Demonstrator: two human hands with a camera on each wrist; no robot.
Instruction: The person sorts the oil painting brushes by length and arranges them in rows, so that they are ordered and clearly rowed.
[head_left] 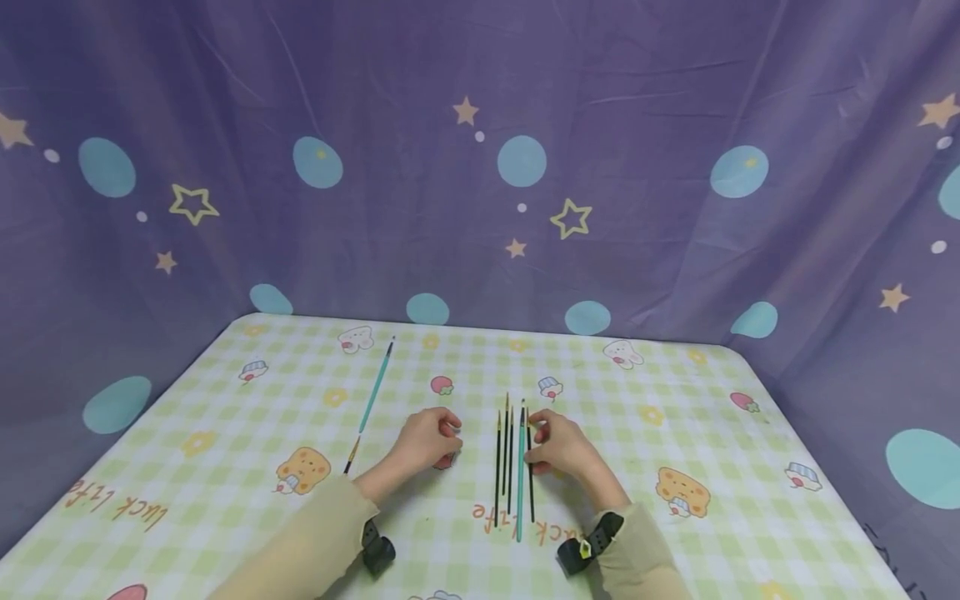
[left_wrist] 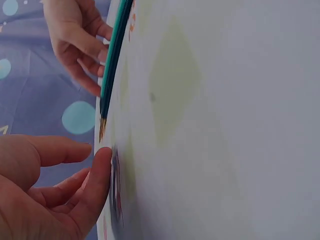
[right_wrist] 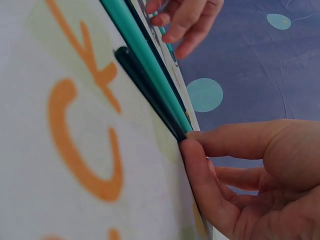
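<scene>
A row of slim paintbrushes lies side by side at the middle of the table, bristles pointing away: several black-handled ones, such as the leftmost black paintbrush [head_left: 497, 475], and a longer teal paintbrush [head_left: 521, 483]. My right hand [head_left: 562, 446] pinches the rightmost black paintbrush [right_wrist: 150, 95] between thumb and index finger, beside the teal one. Left of the row, my left hand [head_left: 423, 442] hovers low over the cloth, fingers loosely bent, thumb and index fingertips a little apart with nothing between them.
Farther left lies another teal paintbrush [head_left: 375, 387], and near its lower end a dark-handled paintbrush [head_left: 352, 456] partly hidden by the left forearm. A green checked tablecloth [head_left: 637, 558] with printed pictures covers the table. Behind it hangs a purple curtain [head_left: 420, 217].
</scene>
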